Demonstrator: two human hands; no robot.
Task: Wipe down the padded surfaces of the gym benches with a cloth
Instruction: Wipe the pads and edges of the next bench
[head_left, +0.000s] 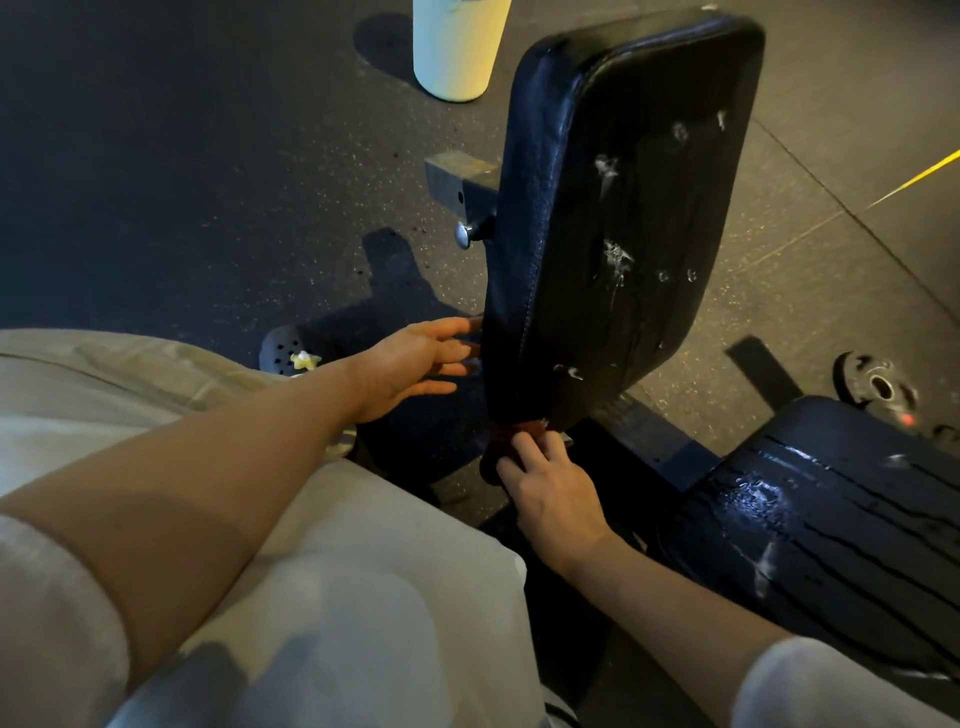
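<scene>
A black padded backrest (623, 208) stands tilted upright, wet with foam spots and drip streaks. The black seat pad (831, 530) at lower right is also wet. My left hand (410, 366) reaches to the backrest's left edge with fingers straight, their tips touching the pad's side. My right hand (545, 488) is at the backrest's bottom corner, fingers curled over a dark reddish cloth (511, 434) pressed against the pad's lower edge. Most of the cloth is hidden under the hand.
A pale cylindrical container (457, 47) stands on the speckled rubber floor behind the bench. A metal frame bar with a pull pin (467, 234) juts out left of the backrest. A weight plate (878, 387) lies at the right. My black shoe (288, 351) is beside the frame.
</scene>
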